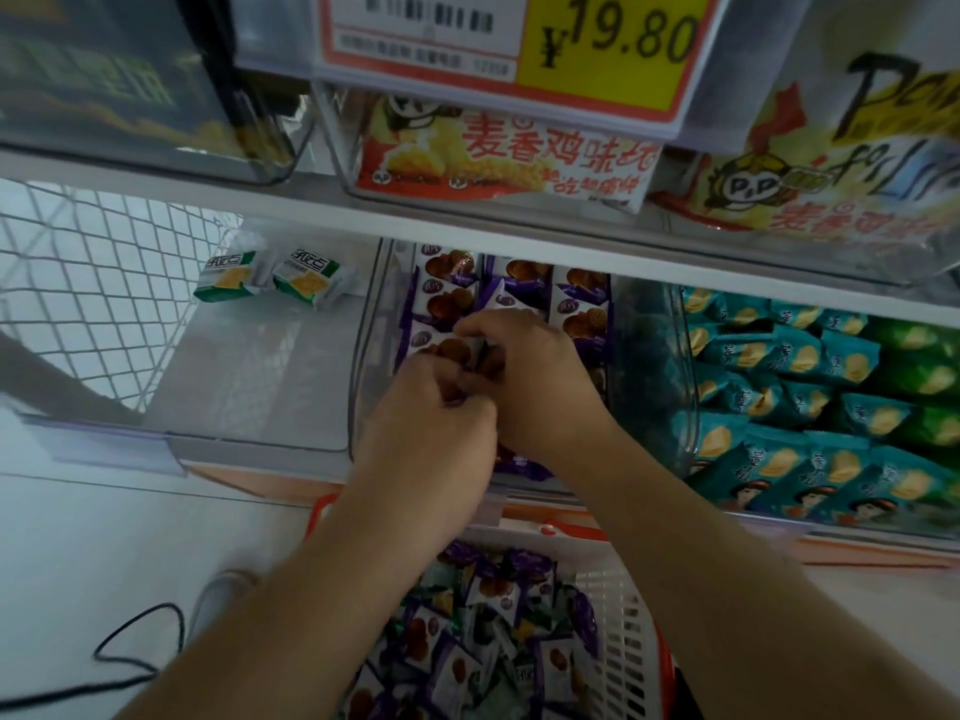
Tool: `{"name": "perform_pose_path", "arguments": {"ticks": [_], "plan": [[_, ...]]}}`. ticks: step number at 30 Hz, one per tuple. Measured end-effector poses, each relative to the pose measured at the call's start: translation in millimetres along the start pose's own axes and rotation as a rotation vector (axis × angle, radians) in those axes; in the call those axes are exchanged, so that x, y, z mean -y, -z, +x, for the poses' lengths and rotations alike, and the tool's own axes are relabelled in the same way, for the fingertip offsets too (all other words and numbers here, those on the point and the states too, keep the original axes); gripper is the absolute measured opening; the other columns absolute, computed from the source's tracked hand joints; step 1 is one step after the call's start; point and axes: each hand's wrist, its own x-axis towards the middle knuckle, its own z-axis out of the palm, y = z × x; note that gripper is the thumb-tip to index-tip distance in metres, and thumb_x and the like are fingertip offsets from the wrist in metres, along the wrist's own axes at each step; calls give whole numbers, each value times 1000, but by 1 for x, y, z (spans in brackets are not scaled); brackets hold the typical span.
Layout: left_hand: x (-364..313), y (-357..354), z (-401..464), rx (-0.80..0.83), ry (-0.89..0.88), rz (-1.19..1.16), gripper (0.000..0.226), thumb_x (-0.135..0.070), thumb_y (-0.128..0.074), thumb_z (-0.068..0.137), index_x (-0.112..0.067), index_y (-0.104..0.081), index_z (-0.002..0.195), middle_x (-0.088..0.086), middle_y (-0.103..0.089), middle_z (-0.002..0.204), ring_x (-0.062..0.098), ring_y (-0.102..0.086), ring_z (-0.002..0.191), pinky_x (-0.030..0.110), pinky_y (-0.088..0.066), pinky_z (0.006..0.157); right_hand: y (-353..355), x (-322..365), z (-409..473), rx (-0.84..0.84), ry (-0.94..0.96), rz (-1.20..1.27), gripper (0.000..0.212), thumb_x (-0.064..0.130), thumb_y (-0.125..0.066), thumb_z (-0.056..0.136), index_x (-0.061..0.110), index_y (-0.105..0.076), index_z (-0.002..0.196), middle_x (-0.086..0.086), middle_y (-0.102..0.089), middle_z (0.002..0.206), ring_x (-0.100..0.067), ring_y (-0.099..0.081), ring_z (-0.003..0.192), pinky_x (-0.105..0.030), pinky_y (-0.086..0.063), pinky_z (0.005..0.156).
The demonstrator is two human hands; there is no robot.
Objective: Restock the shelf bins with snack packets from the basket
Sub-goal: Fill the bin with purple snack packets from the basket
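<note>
Below both forearms, a white plastic basket (621, 626) with orange rim holds loose purple-and-white snack packets (488, 589). Both hands reach into the clear plastic shelf bin (363, 356) at the shelf's front edge: left hand (436, 423) and right hand (530, 376) each pinch purple cookie packets (441, 296) there.

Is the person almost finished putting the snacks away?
Not yet. The middle bin already holds rows of purple packets. The left hand and right hand are placing more there. The basket still holds many packets, and the left bin has only two green packets.
</note>
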Motion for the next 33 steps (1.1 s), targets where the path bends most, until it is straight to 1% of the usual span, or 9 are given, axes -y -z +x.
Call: {"name": "perform_pose_path", "arguments": {"ticks": [1, 4, 6, 8, 11, 15, 20, 25, 33], "plan": [[1, -1, 0, 9, -73, 123, 22, -16, -54, 98, -31, -60, 114, -4, -65, 103, 1, -64, 74, 14, -46, 52, -1, 0, -1, 15, 26, 5, 44, 7, -76, 88, 16, -69, 130, -1, -66, 126, -10, -63, 109, -19, -52, 97], [16, -2, 9, 37, -291, 493, 39, -23, -47, 102, -29, -52, 140, -6, -51, 135, 15, -56, 111, 29, -51, 87, 9, -3, -5, -39, -4, -4, 50, -5, -70, 87, 14, -67, 133, -5, -64, 131, -11, -63, 108, -10, -50, 92], [27, -3, 13, 59, -341, 671, 44, -33, -43, 104, -26, -47, 147, -2, -41, 150, 23, -43, 132, 41, -43, 110, 19, -7, -9, -108, -123, -43, 46, -5, -66, 86, 18, -66, 126, -4, -61, 126, -17, -63, 104, -24, -58, 87], [32, -4, 14, 75, -327, 792, 53, -41, -38, 105, -24, -36, 156, -4, -25, 162, 24, -25, 146, 44, -33, 119, 24, -11, -15, -100, -149, -132, 37, 7, -66, 86, 22, -65, 119, -2, -58, 118, -20, -62, 95, -40, -60, 78], [35, -7, 18, 45, -353, 876, 58, -46, -36, 105, -25, -30, 158, -4, -17, 163, 25, -20, 147, 46, -35, 117, 24, -11, -24, 58, -225, -342, 37, 32, -73, 88, 37, -59, 122, 3, -54, 120, -23, -63, 97, -43, -60, 74], [33, -10, 22, 27, -341, 902, 58, -52, -37, 103, -29, -33, 156, -3, -17, 158, 26, -21, 143, 48, -37, 114, 18, -8, -24, 48, -208, -509, 53, 31, -78, 86, 40, -49, 130, 3, -55, 124, -25, -63, 107, -43, -61, 75], [32, -9, 27, 68, -323, 892, 64, -57, -38, 101, -33, -27, 159, -6, -13, 158, 25, -13, 146, 50, -31, 119, 19, -15, -21, 48, -143, -484, 55, 18, -77, 84, 33, -54, 132, 6, -61, 123, -25, -64, 107, -44, -61, 77], [31, -10, 28, 67, -358, 909, 67, -54, -40, 102, -28, -21, 161, -4, -11, 164, 28, -10, 150, 48, -32, 119, 14, -25, -21, 29, -41, -169, 50, -2, -70, 82, 15, -69, 129, -6, -65, 128, -28, -67, 111, -47, -60, 92], [33, -9, 31, 40, -370, 993, 66, -53, -35, 102, -31, -16, 161, -5, -9, 169, 29, -9, 151, 49, -27, 120, 5, -26, -20, -9, 4, -235, 37, 18, -68, 94, 21, -66, 131, -3, -52, 134, -26, -67, 97, -43, -62, 77]]}}
